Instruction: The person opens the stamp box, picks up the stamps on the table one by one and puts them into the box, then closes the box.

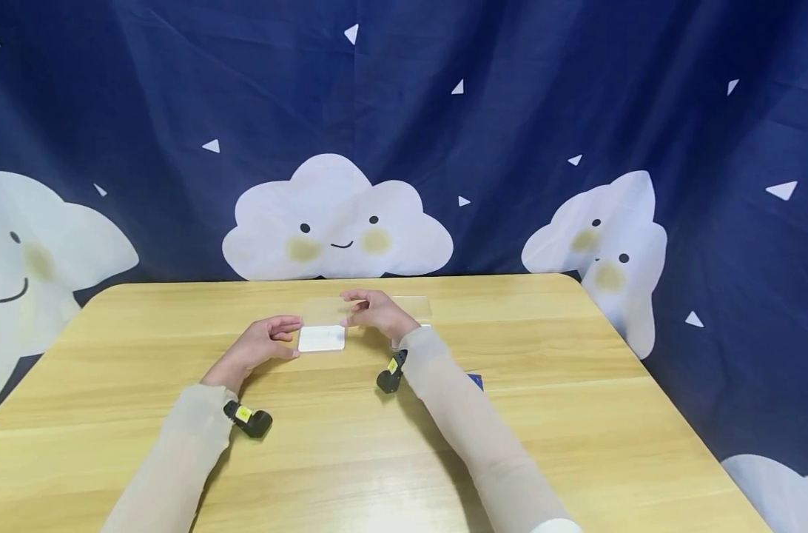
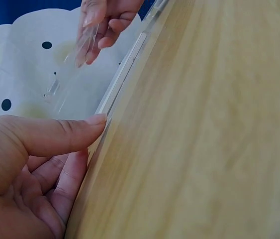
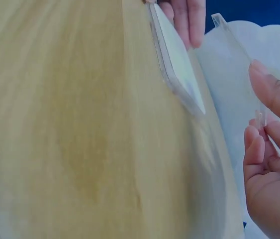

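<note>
A small clear plastic case [image 1: 321, 339] with white contents lies on the table, its lid [image 1: 322, 311] tilted up at the back. My left hand [image 1: 260, 344] holds the case by its left side, the thumb at the near corner and the fingers at the far one. With thumb and fingers my right hand [image 1: 380, 314] pinches the right edge of the raised lid; the right wrist view shows this lid [image 3: 234, 42] standing up from the white-filled case [image 3: 177, 64]. Whether lid and case are joined at the back, I cannot tell.
Partly behind my right hand and wrist is another clear case [image 1: 413, 307], its lid up. A small dark blue item [image 1: 476, 381] shows past the right forearm. The wooden table [image 1: 351, 444] ends at a blue curtain [image 1: 404, 111] printed with clouds.
</note>
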The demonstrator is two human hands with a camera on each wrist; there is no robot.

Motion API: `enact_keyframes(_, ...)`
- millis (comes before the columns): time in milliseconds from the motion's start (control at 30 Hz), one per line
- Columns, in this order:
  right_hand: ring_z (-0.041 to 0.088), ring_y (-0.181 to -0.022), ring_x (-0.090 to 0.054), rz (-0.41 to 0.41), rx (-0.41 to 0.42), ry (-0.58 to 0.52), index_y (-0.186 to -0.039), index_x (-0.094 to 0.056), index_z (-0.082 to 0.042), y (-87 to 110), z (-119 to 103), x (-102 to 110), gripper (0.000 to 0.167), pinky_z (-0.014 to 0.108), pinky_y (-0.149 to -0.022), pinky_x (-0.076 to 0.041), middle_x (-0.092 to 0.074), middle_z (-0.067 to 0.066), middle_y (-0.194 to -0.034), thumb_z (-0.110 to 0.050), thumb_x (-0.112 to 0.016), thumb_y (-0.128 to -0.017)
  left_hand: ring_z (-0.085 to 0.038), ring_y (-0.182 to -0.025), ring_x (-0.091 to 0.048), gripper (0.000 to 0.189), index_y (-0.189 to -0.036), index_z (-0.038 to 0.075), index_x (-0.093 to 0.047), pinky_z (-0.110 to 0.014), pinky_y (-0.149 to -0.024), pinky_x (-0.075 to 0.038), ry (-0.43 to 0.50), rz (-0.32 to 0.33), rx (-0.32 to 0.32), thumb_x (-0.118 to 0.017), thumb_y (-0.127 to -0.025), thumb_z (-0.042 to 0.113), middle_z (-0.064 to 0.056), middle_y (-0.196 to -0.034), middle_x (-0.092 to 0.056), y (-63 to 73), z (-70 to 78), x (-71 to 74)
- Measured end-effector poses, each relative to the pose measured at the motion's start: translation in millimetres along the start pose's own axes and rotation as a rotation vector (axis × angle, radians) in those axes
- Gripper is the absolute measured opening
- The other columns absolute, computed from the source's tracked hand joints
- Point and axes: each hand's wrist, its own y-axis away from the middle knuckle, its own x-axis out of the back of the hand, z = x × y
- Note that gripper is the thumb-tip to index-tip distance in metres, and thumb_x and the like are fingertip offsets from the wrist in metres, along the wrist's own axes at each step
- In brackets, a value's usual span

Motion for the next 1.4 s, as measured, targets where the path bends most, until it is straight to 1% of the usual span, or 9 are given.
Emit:
enact_keyframes(100, 0.015, -0.101, -0.046, 0.017, -0.011, -0.001, -0.131, -0.055, -0.009, -6.1, 2, 1, 0.06, 0.024, -0.081, -0.042, -0.053, 0.007, -0.13, -0.002, -0.075, -0.075, -0.03, -0.115, -0.045, 0.07, -0.138, -0.003, -0.042, -0.013, -0.081, -0.043, 0.001, -0.002, -0.002, -0.073, -0.076, -0.003, -0.02, -0.14, -0.045, 0.0, 1.8, -1.3)
enact_keyframes(200, 0.016, -0.107, -0.05, 0.024, -0.013, -0.004, -0.131, -0.055, -0.009, -11.6, 6, 1, 0.061, 0.025, -0.089, -0.044, -0.055, 0.005, -0.128, 0.0, -0.076, -0.074, -0.031, -0.115, -0.046, 0.07, -0.138, -0.004, -0.042, -0.013, -0.08, -0.043, 0.014, -0.008, -0.006, -0.073, -0.076, -0.003, -0.021, -0.14, -0.045, -0.4, 2.5, -2.4)
enact_keyframes(333, 0.019, -0.117, -0.05, 0.016, 0.002, -0.003, -0.132, -0.053, -0.007, -16.9, 9, 0, 0.062, 0.027, -0.101, -0.04, -0.055, 0.007, -0.131, 0.002, -0.075, -0.075, -0.03, -0.114, -0.046, 0.069, -0.137, -0.005, -0.042, -0.012, -0.08, -0.043, 0.021, -0.01, -0.013, -0.073, -0.075, -0.004, -0.022, -0.14, -0.045, -0.3, 2.2, -2.1)
enact_keyframes(433, 0.02, -0.122, -0.048, 0.015, 0.006, -0.002, -0.134, -0.052, -0.006, -19.5, 8, 0, 0.062, 0.028, -0.104, -0.037, -0.053, 0.006, -0.134, 0.002, -0.074, -0.076, -0.028, -0.111, -0.047, 0.069, -0.137, -0.004, -0.043, -0.012, -0.079, -0.044, 0.016, -0.006, -0.008, -0.073, -0.075, -0.004, -0.022, -0.139, -0.046, -0.1, 1.7, -1.1)
enact_keyframes(600, 0.02, -0.122, -0.047, 0.036, 0.005, -0.013, -0.134, -0.052, -0.007, -22.8, 8, 3, 0.063, 0.027, -0.104, -0.037, -0.052, 0.006, -0.135, 0.003, -0.073, -0.076, -0.027, -0.111, -0.047, 0.069, -0.137, -0.003, -0.043, -0.012, -0.079, -0.044, 0.011, -0.008, -0.003, -0.073, -0.075, -0.004, -0.021, -0.139, -0.046, -1.3, 0.6, 0.0)
enact_keyframes(833, 0.026, -0.125, -0.044, 0.007, 0.003, -0.098, -0.137, -0.045, 0.0, -24.7, 3, 4, 0.068, 0.03, -0.106, -0.035, -0.047, 0.014, -0.14, 0.009, -0.07, -0.075, -0.029, -0.113, -0.046, 0.068, -0.136, -0.003, -0.044, -0.012, -0.08, -0.044, 0.012, 0.002, 0.004, -0.073, -0.075, -0.003, -0.021, -0.139, -0.046, -0.8, 0.8, 0.8)
enact_keyframes(967, 0.022, -0.12, -0.047, 0.051, 0.016, -0.082, -0.136, -0.048, -0.002, -30.4, 12, 0, 0.065, 0.028, -0.104, -0.037, -0.052, 0.011, -0.136, 0.009, -0.071, -0.075, -0.026, -0.109, -0.048, 0.068, -0.136, -0.004, -0.044, -0.012, -0.079, -0.044, 0.009, 0.001, 0.0, -0.073, -0.075, -0.003, -0.022, -0.139, -0.046, -0.1, 3.0, -0.7)
enact_keyframes(1233, 0.022, -0.113, -0.048, 0.091, 0.002, -0.065, -0.134, -0.05, -0.001, -28.8, 11, -1, 0.063, 0.027, -0.099, -0.04, -0.055, 0.012, -0.128, 0.009, -0.07, -0.075, -0.027, -0.108, -0.047, 0.067, -0.135, -0.006, -0.044, -0.013, -0.078, -0.044, 0.02, 0.002, -0.004, -0.073, -0.075, -0.004, -0.023, -0.138, -0.046, 1.6, 6.0, -2.2)
enact_keyframes(1400, 0.02, -0.111, -0.048, 0.097, -0.015, -0.066, -0.133, -0.051, -0.001, -28.8, 11, -2, 0.062, 0.027, -0.098, -0.041, -0.055, 0.012, -0.128, 0.009, -0.071, -0.075, -0.023, -0.106, -0.048, 0.067, -0.135, -0.005, -0.045, -0.013, -0.079, -0.044, 0.005, 0.006, 0.009, -0.074, -0.075, -0.002, -0.022, -0.138, -0.047, 1.2, 5.3, -1.7)
